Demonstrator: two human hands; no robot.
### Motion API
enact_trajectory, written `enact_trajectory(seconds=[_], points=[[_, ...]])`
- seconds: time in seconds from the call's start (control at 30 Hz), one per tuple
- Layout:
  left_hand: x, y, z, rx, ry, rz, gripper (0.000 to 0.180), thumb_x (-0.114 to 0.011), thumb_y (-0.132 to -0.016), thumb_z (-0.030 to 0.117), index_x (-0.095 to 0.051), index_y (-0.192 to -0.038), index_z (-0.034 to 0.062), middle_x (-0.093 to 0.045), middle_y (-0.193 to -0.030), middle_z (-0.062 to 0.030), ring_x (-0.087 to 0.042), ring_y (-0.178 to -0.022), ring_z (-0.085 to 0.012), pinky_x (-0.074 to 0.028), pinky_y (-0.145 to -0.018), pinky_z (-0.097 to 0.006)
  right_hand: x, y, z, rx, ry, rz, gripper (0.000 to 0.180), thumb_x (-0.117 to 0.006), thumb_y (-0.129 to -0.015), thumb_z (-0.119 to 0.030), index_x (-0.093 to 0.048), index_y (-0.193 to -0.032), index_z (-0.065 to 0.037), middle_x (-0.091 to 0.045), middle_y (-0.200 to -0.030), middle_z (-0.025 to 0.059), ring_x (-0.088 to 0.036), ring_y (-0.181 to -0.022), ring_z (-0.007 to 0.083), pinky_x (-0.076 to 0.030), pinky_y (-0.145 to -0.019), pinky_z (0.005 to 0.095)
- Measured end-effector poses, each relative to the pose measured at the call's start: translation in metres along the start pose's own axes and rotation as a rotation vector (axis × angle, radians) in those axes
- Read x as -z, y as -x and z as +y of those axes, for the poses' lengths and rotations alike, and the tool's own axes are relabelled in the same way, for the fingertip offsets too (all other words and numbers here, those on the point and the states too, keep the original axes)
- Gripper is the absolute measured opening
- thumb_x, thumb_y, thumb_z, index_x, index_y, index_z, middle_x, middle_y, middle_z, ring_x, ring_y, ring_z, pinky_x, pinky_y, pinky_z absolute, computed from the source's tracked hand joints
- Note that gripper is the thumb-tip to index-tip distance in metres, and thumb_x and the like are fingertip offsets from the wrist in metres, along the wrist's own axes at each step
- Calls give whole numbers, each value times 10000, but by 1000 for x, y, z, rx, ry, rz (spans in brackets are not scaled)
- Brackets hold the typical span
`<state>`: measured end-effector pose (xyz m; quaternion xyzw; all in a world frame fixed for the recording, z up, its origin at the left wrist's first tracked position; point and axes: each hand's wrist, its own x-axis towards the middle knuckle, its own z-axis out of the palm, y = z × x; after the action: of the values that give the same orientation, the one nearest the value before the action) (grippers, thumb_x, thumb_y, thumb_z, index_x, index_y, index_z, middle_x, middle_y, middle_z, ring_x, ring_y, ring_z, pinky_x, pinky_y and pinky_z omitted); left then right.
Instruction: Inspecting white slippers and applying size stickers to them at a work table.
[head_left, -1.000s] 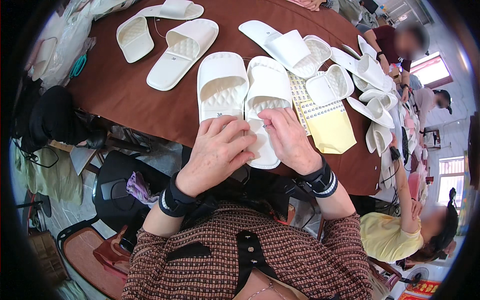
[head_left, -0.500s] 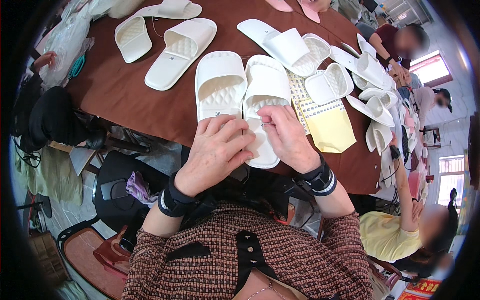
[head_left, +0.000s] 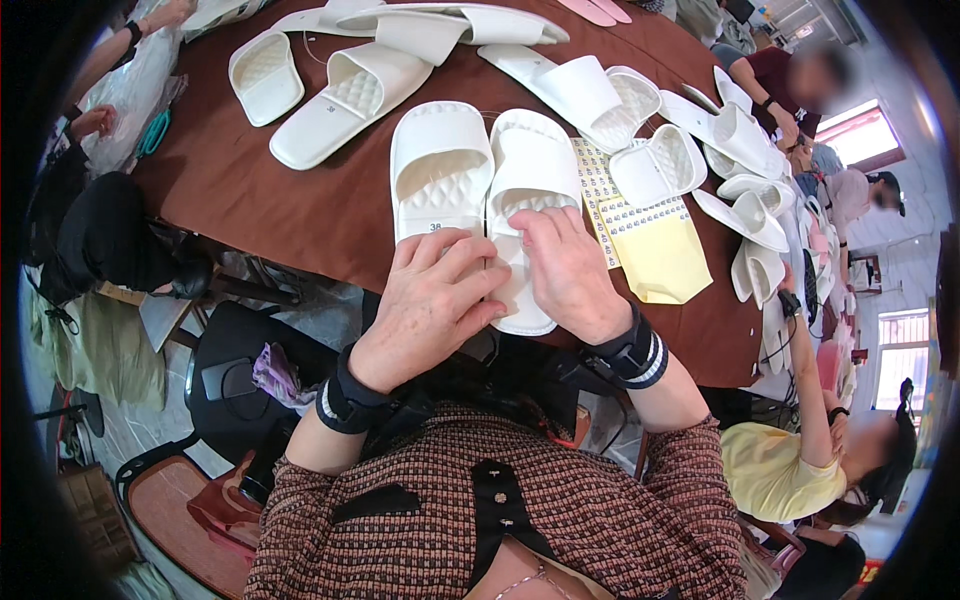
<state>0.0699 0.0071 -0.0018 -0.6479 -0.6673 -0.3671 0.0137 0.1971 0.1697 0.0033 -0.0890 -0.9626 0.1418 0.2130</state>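
Two white slippers lie side by side before me, toes pointing away: a left one [head_left: 441, 160] and a right one [head_left: 536, 165]. My left hand [head_left: 437, 305] lies over the heel of the left slipper with bent fingers holding it down, its thumb reaching over the right slipper. Pressing on the insole of the right slipper is my right hand [head_left: 570, 270], its fingers laid out just below the strap; whatever is under the fingertips is hidden. A small printed size mark shows on the left insole. Right of the pair are yellow label sheets [head_left: 655, 255] with rows of printed stickers.
More white slippers [head_left: 350, 105] lie at the far left and far middle, others [head_left: 740, 215] along the right on the brown tablecloth [head_left: 240, 210]. Clear plastic wrap [head_left: 125, 110] and teal-handled scissors [head_left: 154, 132] are at the left edge. Co-workers sit around the table, one in yellow [head_left: 780, 465].
My right hand's fingers have gone from a pinch to lying against the insole. More white slippers have appeared at the far middle, pushing one slipper toward the left. My left hand stays put.
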Motion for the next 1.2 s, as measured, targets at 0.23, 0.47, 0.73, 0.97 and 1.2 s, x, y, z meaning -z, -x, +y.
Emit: enact_trajectory(seconds=[0.23,0.47,0.73,0.97,1.2], points=[[0,0,1,5,-6,-10,316,-773,-732,194,-670,-1025,134,-575,-1138,-11,-519,-1133,-240,-368,-951,-394,0,-2,-2,50,55,21,351,-579,-749,6,-552,-1098,4,-581,-962,176,-539,-949,355,-466,-829,410],[0,1,1,17,10,-38,347,-774,-737,189,-677,-1064,131,-593,-1174,-15,-509,-1167,-262,-351,-977,-413,-1,-1,4,27,-74,65,313,-556,-791,35,-546,-1103,4,-589,-980,188,-554,-962,372,-471,-834,430],[0,0,2,19,-1,-35,347,-772,-745,193,-681,-1075,134,-597,-1178,-16,-509,-1162,-260,-349,-983,-414,11,3,5,-94,-258,-4,240,-551,-867,22,-534,-1105,-3,-590,-985,198,-555,-982,384,-470,-843,438],[0,0,2,23,5,-38,346,-770,-752,196,-681,-1080,133,-599,-1177,-13,-507,-1164,-259,-347,-986,-414,6,2,3,-2,-78,14,258,-552,-817,36,-550,-1072,-3,-587,-947,186,-558,-940,372,-475,-822,437],[0,1,1,10,-5,-36,340,-767,-752,192,-678,-1074,127,-599,-1173,-18,-515,-1154,-265,-349,-981,-413,1,3,2,45,-19,44,267,-547,-815,33,-554,-1079,-4,-589,-932,192,-566,-930,367,-484,-796,443]])
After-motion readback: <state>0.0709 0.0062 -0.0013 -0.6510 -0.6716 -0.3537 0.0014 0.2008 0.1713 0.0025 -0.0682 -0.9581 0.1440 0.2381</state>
